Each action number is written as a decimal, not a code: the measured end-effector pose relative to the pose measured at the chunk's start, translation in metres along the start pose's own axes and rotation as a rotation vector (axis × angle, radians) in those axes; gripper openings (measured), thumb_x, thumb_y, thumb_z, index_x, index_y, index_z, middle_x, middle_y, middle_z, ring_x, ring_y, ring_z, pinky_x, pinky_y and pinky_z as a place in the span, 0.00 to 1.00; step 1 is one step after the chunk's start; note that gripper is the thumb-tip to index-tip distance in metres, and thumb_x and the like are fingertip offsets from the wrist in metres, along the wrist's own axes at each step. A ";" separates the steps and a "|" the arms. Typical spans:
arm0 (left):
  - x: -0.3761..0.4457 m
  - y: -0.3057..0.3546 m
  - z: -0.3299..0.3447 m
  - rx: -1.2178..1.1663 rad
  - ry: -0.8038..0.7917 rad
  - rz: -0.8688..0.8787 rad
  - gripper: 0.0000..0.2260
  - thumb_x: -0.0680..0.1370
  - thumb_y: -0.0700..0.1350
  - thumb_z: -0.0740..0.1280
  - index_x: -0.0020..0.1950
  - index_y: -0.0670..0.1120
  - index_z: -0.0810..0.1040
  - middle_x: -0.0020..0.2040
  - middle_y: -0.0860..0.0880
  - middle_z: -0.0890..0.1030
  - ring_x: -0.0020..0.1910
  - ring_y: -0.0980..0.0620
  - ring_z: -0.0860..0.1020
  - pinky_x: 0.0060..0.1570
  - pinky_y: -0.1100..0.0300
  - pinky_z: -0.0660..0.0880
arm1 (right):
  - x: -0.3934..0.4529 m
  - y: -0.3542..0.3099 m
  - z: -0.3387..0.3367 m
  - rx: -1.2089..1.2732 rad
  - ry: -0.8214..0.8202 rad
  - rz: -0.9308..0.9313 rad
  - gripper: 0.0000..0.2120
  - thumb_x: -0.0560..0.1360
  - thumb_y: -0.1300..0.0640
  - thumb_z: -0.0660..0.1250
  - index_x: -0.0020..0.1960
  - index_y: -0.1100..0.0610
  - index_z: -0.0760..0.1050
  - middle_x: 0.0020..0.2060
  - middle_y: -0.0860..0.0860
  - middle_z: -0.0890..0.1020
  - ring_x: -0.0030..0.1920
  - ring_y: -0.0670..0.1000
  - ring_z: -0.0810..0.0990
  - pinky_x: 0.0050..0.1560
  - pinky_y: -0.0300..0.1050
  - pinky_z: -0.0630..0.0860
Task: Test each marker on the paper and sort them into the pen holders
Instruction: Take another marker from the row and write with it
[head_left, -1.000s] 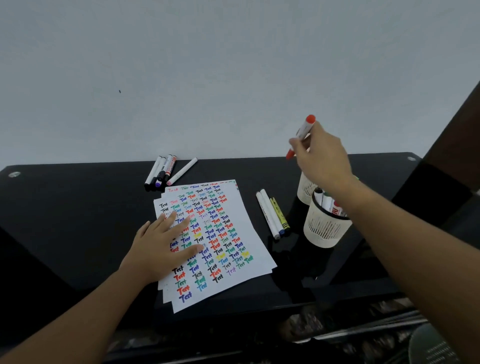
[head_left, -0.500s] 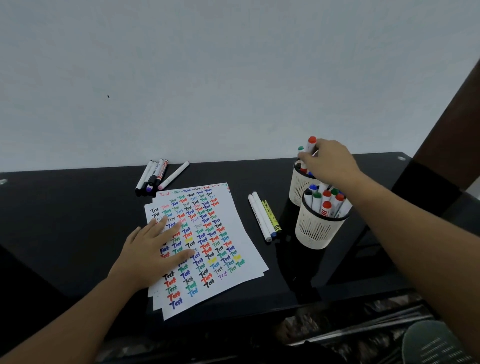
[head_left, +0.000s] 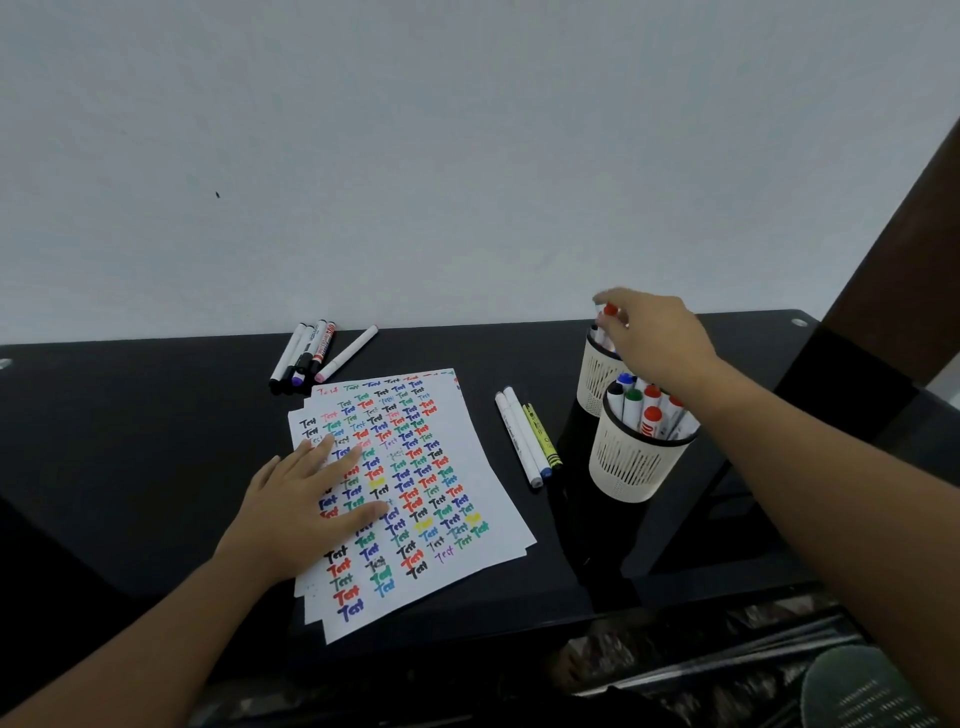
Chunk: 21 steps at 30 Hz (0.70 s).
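Red-capped white marker (head_left: 609, 318) is pinched by the right hand (head_left: 655, 336) over the far cream holder (head_left: 597, 375). Letting go comes next. Beside that holder, the paper (head_left: 470, 470) is pressed by the flat left hand (head_left: 304, 512).

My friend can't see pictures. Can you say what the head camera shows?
A right hand lowers a red-capped marker into the far pen holder, while the left hand lies flat on paper covered in colourful test words. More markers lie loose on the black table.

We note a glossy black counter (head_left: 156, 441) that mirrors the objects on it. The paper (head_left: 483, 499) looks matt white. The pen holders (head_left: 631, 467) appear slotted cream plastic.
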<state>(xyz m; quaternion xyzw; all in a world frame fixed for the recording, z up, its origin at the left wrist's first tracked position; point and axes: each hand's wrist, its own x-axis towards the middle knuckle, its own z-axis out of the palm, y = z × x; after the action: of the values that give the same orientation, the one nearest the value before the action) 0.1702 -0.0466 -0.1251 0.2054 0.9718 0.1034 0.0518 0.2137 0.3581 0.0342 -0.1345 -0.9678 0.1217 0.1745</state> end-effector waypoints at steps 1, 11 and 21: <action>0.000 0.000 0.000 -0.001 0.002 0.000 0.45 0.65 0.86 0.42 0.79 0.69 0.49 0.83 0.57 0.46 0.81 0.56 0.43 0.79 0.50 0.40 | 0.000 0.000 0.001 -0.028 -0.052 0.016 0.16 0.86 0.51 0.59 0.71 0.48 0.76 0.59 0.54 0.84 0.52 0.56 0.83 0.51 0.57 0.83; -0.002 0.001 0.000 -0.102 0.042 -0.033 0.50 0.63 0.86 0.46 0.81 0.63 0.55 0.83 0.54 0.49 0.82 0.52 0.44 0.80 0.48 0.44 | 0.002 -0.011 0.000 -0.176 0.001 -0.049 0.18 0.85 0.50 0.61 0.73 0.51 0.75 0.62 0.53 0.83 0.61 0.57 0.80 0.60 0.58 0.79; -0.005 0.003 -0.002 -0.110 0.141 -0.173 0.44 0.72 0.78 0.50 0.81 0.55 0.60 0.82 0.48 0.56 0.82 0.48 0.50 0.79 0.46 0.47 | -0.006 -0.089 0.042 -0.121 -0.050 -0.358 0.15 0.85 0.48 0.61 0.67 0.49 0.79 0.56 0.51 0.82 0.56 0.56 0.80 0.56 0.53 0.77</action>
<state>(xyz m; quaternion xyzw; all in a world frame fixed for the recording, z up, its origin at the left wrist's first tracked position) 0.1753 -0.0460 -0.1217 0.1097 0.9800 0.1659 0.0035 0.1838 0.2650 0.0197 0.0328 -0.9859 0.0336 0.1609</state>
